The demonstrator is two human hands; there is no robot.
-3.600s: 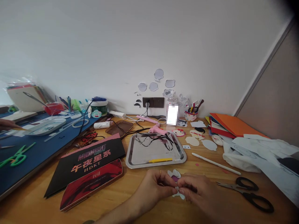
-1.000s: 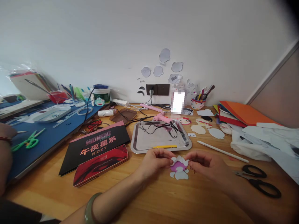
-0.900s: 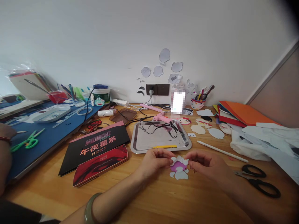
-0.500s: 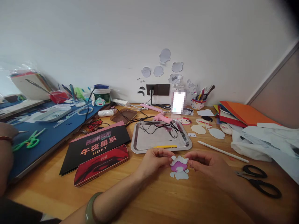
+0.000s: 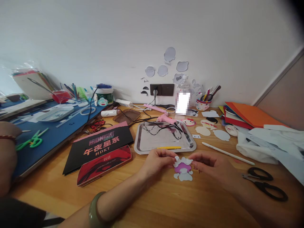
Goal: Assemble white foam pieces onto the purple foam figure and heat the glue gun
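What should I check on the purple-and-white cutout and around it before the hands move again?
1. Left hand touching the purple-and-white cutout: ok.
2. Right hand touching its opposite side: ok.
3. Black scissors apart from the cutout: ok.
4. Yellow tool inside the metal tray: ok.
5. Tray without cords across it: not ok, a black cord runs over it.
6. Cutout's pieces firmly stuck: cannot tell.
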